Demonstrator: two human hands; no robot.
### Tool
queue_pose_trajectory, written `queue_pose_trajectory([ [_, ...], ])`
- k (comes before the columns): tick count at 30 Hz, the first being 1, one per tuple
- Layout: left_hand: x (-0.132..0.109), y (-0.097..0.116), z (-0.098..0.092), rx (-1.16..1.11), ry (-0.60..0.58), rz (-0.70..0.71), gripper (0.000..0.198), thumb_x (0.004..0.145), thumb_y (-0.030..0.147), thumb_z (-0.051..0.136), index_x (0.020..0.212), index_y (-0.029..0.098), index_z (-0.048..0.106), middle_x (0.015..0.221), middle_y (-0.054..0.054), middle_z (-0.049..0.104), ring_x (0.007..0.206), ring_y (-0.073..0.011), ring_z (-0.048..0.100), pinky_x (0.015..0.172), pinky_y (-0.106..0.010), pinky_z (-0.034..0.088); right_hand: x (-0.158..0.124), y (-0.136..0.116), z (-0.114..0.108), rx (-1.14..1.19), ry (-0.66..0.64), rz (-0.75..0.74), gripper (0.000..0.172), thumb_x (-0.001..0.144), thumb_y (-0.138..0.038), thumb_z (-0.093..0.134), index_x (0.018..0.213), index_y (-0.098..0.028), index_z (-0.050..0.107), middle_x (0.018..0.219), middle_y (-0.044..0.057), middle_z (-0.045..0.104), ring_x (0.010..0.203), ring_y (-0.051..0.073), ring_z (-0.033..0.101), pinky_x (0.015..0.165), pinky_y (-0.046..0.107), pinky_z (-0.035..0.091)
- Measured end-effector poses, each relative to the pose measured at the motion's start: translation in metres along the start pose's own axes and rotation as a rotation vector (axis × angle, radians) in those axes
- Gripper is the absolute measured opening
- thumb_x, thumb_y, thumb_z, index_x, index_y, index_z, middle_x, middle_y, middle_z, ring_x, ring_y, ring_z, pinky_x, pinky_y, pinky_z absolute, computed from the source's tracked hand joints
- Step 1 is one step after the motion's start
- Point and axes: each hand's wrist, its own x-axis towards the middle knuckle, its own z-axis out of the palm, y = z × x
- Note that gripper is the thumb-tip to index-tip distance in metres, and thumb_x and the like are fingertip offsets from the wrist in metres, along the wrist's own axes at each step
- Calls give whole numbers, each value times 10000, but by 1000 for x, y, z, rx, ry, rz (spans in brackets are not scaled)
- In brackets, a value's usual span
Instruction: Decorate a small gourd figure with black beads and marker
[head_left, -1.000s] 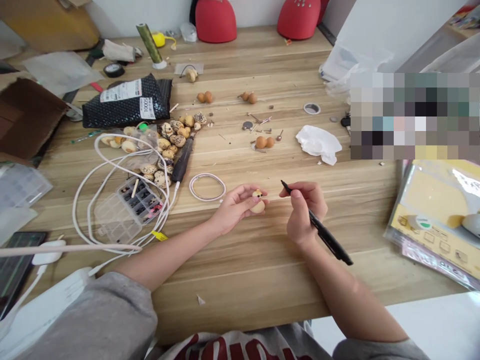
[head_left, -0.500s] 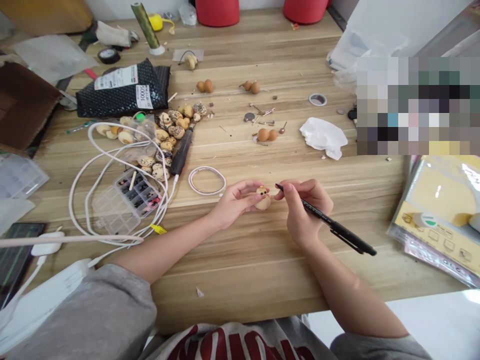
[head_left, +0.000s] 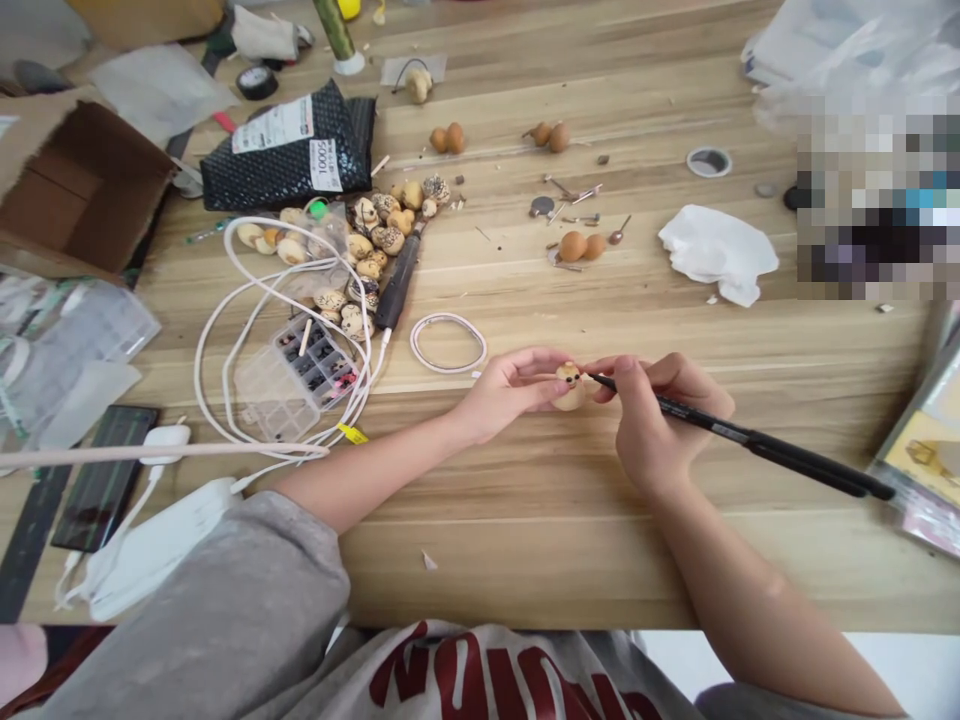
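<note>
From the head camera, the left hand (head_left: 510,390) curls around a small painted gourd (head_left: 570,388), pinching it between thumb and fingers just above the wooden table (head_left: 570,560). The right hand (head_left: 660,420) is close beside it, clamped on a black pen (head_left: 750,440), and the pen's fine tip meets or nearly meets the gourd's painted top; at this size I cannot tell which. The two hands are almost together, with the gourd between them. To the left of the hands lie a loop of pale cord (head_left: 448,343), a black electric carving pen (head_left: 397,280), and a heap of patterned gourds (head_left: 375,230). A white cable (head_left: 240,340) snakes around a clear compartment box (head_left: 277,395) beside them. Farther up are a black plastic bag (head_left: 285,150) and a cardboard box (head_left: 97,185). Ahead of the hands sit two joined plain gourds (head_left: 574,246), scattered metal drill bits (head_left: 570,205), and a crumpled white tissue (head_left: 716,250). A grey sleeve (head_left: 187,600) covers the left upper arm, and a dark phone (head_left: 103,490) lies at the table's left edge.
</note>
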Motion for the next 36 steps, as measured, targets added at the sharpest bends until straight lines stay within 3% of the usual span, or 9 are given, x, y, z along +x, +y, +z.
queue_pose_trajectory([
  [5, 0, 0, 0, 8, 20, -12, 347, 631, 265, 797, 949, 195, 678, 960, -25, 690, 875, -158, 633, 749, -284, 493, -1, 4, 0, -17, -22, 22, 371, 789, -265, 650, 502, -202, 423, 535, -5, 631, 615, 198, 686, 573, 317, 527],
  [9, -1, 2, 1, -37, 27, -32, 357, 615, 256, 807, 940, 188, 675, 962, -33, 688, 885, -171, 638, 754, -306, 512, -1, 2, 1, -62, -7, -26, 302, 831, -335, 608, 574, -190, 546, 517, -16, 622, 524, 166, 642, 592, 329, 526],
  [14, -1, 5, 3, -102, 2, -14, 363, 606, 255, 809, 933, 178, 671, 961, -49, 683, 893, -219, 647, 728, -376, 553, 2, 1, 0, -159, 10, -97, 394, 917, -366, 460, 603, -197, 628, 550, 5, 635, 557, 157, 633, 623, 323, 504],
  [18, -1, 5, 2, -121, 1, 3, 332, 646, 260, 783, 951, 190, 670, 1003, -56, 678, 874, -205, 647, 681, -355, 574, 3, 8, -1, -140, -110, -105, 99, 781, -241, 662, 716, -199, 600, 702, 7, 673, 655, 155, 648, 649, 310, 516],
  [23, 1, 3, 0, -83, 44, 48, 319, 671, 258, 768, 972, 191, 685, 957, -50, 694, 841, -176, 649, 692, -318, 575, 4, 14, -1, -156, -270, -234, 148, 761, -147, 649, 746, -217, 519, 781, 7, 666, 764, 161, 665, 704, 315, 530],
  [29, 1, -1, -1, 140, 152, 213, 315, 674, 277, 767, 973, 191, 726, 925, -45, 731, 849, -183, 662, 776, -318, 543, 8, 12, -4, -354, -367, -531, 175, 798, -80, 568, 752, -233, 495, 846, 38, 671, 775, 168, 636, 710, 326, 518],
  [36, -1, 1, -2, 355, 163, 330, 298, 719, 319, 727, 989, 192, 730, 1095, -70, 701, 1060, -239, 630, 956, -356, 473, 6, 17, -9, -508, -455, -608, 182, 848, -98, 495, 721, -229, 494, 836, 42, 652, 792, 167, 598, 688, 311, 493],
])
